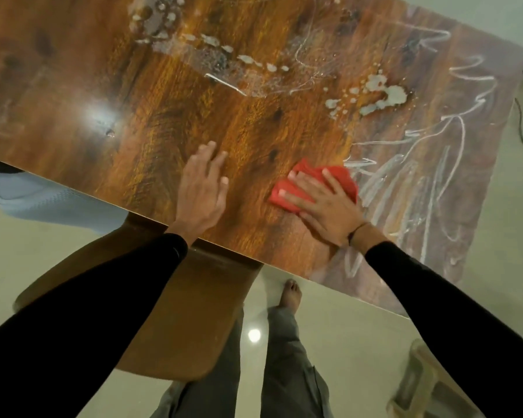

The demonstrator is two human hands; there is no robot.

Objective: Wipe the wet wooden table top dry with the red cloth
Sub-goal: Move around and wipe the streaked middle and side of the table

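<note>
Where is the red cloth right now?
In the head view, the red cloth lies flat on the wooden table near its front edge, pressed under the right hand, with the left hand beside it.

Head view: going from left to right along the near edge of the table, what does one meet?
Left hand resting flat on the wood → red cloth under the right hand → wet streaks on the table top.

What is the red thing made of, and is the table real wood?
The red cloth looks like soft fabric: it bunches and folds under the right hand. The table top shows wood grain and knots, but its glossy, light-reflecting surface could be varnished wood or a printed laminate; I cannot tell which.
</note>
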